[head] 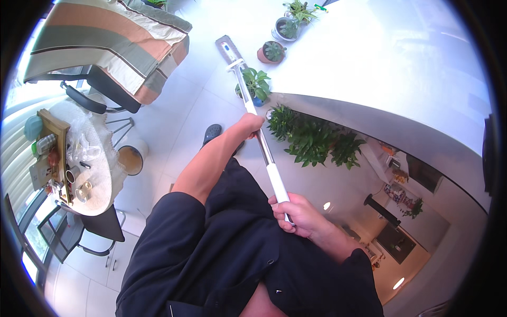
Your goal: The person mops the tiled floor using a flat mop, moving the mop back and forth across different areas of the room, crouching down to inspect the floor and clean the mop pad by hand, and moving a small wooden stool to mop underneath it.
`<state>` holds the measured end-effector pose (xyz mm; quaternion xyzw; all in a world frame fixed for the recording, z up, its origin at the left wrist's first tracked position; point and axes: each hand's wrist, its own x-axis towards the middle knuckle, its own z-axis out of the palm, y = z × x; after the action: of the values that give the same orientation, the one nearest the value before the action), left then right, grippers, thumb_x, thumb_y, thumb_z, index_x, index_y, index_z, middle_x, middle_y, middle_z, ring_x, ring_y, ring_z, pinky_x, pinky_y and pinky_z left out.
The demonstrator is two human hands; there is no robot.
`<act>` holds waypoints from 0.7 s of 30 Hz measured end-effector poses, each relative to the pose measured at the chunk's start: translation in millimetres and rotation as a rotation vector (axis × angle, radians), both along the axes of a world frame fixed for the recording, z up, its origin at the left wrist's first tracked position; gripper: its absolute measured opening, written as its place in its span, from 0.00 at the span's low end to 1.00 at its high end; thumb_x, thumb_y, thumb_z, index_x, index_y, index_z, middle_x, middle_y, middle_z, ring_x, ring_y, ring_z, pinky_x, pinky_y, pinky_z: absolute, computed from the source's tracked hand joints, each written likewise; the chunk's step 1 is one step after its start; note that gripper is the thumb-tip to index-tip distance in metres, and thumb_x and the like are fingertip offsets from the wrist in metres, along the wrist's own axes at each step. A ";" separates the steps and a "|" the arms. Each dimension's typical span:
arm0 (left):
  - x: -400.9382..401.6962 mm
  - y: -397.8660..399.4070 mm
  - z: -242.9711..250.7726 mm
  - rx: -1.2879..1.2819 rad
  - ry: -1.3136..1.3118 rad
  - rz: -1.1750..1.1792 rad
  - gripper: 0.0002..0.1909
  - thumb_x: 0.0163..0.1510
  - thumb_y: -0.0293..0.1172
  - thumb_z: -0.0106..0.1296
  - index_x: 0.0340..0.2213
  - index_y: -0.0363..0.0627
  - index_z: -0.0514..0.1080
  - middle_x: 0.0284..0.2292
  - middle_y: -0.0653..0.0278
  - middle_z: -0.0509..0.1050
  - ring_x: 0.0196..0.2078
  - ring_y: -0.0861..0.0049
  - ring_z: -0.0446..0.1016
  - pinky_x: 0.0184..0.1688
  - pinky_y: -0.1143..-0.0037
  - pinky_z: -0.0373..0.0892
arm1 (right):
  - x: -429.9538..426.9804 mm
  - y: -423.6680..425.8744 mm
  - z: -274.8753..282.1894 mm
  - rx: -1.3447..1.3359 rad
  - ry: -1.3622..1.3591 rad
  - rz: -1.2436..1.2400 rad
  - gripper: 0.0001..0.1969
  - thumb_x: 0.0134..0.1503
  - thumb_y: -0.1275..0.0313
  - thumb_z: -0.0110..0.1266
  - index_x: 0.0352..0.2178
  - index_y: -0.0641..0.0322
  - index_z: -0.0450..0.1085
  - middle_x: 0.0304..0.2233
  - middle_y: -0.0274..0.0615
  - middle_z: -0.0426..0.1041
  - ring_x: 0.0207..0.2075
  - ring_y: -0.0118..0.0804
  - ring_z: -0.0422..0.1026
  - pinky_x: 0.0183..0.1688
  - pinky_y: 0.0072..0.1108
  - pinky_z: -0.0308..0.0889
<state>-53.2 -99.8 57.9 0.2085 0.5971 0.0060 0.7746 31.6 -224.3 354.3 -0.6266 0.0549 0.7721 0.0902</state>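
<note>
Both hands hold a flat mop's white-and-silver handle (266, 148). My left hand (252, 125) is wrapped around the metal shaft partway up, on the arm that comes from the picture's left. My right hand (297, 216) grips the white lower grip close to my body. The handle slants away to a rectangular mop head (231, 50) on the pale tiled floor (194, 103). A leafy green potted plant (256, 83) stands right beside the shaft, partly behind it. One dark clog (212, 132) shows below my forearm.
Succulents in a terracotta pot (270, 53) and a grey-white pot (286, 29) stand near a large white surface (380, 51). Dense green plants (317, 138) lie to the right. At left are a cloth-covered item (119, 39), a cluttered round table (99, 190), chairs and a bin (132, 160).
</note>
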 end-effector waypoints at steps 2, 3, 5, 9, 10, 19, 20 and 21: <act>-8.0 -6.8 2.1 0.002 -0.006 0.023 0.14 0.50 0.34 0.46 0.21 0.32 0.66 0.13 0.55 0.68 0.09 0.74 0.64 0.08 0.74 0.55 | 1.0 -1.9 2.3 -0.010 0.006 0.039 0.13 0.52 0.76 0.48 0.40 0.68 0.60 0.20 0.35 0.62 0.13 0.24 0.61 0.12 0.16 0.54; -12.0 -11.6 4.1 -0.001 -0.009 0.042 0.14 0.50 0.34 0.46 0.21 0.32 0.65 0.13 0.55 0.67 0.09 0.74 0.63 0.08 0.75 0.54 | 3.7 -4.1 2.2 0.009 0.013 0.098 0.14 0.52 0.76 0.49 0.40 0.68 0.60 0.20 0.35 0.62 0.13 0.24 0.61 0.12 0.16 0.55; -13.5 -22.4 7.8 -0.017 -0.012 0.070 0.15 0.51 0.35 0.46 0.21 0.31 0.66 0.13 0.55 0.67 0.09 0.75 0.62 0.08 0.74 0.54 | 12.3 -10.2 1.4 0.022 0.020 0.156 0.14 0.52 0.76 0.49 0.41 0.69 0.60 0.19 0.35 0.62 0.12 0.24 0.62 0.12 0.16 0.55; -4.2 -65.0 7.4 -0.019 0.011 0.183 0.18 0.52 0.38 0.47 0.20 0.31 0.66 0.14 0.55 0.68 0.09 0.74 0.63 0.09 0.73 0.57 | 40.6 -25.7 6.0 -0.018 0.017 0.312 0.17 0.50 0.76 0.50 0.42 0.70 0.60 0.18 0.35 0.63 0.11 0.25 0.62 0.11 0.16 0.56; 0.4 -76.5 8.7 -0.031 0.030 0.198 0.18 0.52 0.38 0.46 0.20 0.32 0.66 0.14 0.55 0.68 0.09 0.73 0.63 0.10 0.72 0.57 | 48.5 -29.6 9.5 -0.040 0.002 0.373 0.17 0.50 0.76 0.50 0.42 0.70 0.60 0.18 0.34 0.63 0.11 0.25 0.62 0.11 0.16 0.56; 50.3 -187.5 13.3 -0.071 0.086 0.261 0.17 0.51 0.38 0.47 0.25 0.30 0.66 0.17 0.56 0.69 0.12 0.71 0.68 0.11 0.73 0.62 | 124.8 -99.7 12.4 -0.048 0.006 0.641 0.19 0.48 0.76 0.49 0.43 0.69 0.61 0.18 0.36 0.66 0.11 0.25 0.65 0.11 0.16 0.58; 56.5 -202.6 7.6 -0.093 0.088 0.265 0.18 0.51 0.38 0.47 0.25 0.29 0.66 0.17 0.55 0.69 0.12 0.71 0.68 0.11 0.73 0.62 | 132.2 -108.9 11.2 -0.048 -0.018 0.702 0.17 0.48 0.77 0.50 0.41 0.69 0.61 0.17 0.37 0.65 0.11 0.26 0.64 0.12 0.17 0.58; 63.2 -215.2 5.1 -0.114 0.088 0.270 0.18 0.51 0.38 0.46 0.25 0.29 0.66 0.17 0.55 0.69 0.12 0.71 0.68 0.11 0.72 0.62 | 140.3 -118.5 9.2 -0.045 -0.045 0.761 0.15 0.48 0.78 0.50 0.40 0.69 0.61 0.17 0.37 0.64 0.12 0.26 0.64 0.13 0.18 0.59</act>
<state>10.0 -315.0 62.9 0.0822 0.6523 0.0673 0.7505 171.9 -342.8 363.5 -0.6207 -0.1667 0.7351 -0.2159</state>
